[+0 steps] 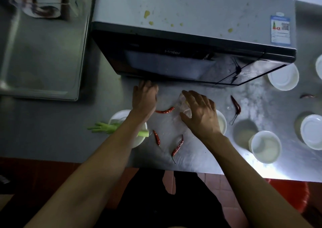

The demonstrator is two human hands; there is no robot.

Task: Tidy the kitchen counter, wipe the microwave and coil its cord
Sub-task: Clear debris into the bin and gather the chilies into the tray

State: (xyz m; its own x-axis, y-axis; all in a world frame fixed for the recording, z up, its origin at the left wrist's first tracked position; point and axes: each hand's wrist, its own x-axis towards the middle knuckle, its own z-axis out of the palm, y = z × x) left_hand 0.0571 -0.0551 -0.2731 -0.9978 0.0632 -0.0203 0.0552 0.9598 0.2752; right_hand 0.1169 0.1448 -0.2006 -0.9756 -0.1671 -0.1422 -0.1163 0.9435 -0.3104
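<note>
A black-fronted microwave [191,41] with a stained grey top stands at the back of the steel counter [200,159]. My left hand [144,97] reaches to the counter just under the microwave door, fingers extended. My right hand [200,112] lies over a clear plastic bag [183,104], its fingers curled on it. Dried red chillies lie scattered: one between my hands [165,110], two nearer me [156,137] [178,146], one to the right [236,105]. A green vegetable stalk [104,128] lies across a white bowl [120,117]. The cord is not in view.
Several white bowls [265,146] [283,77] [311,132] stand on the right of the counter. A steel sink [40,53] lies at the left. Another chilli [307,96] lies at the far right. A red object [289,194] stands on the floor below.
</note>
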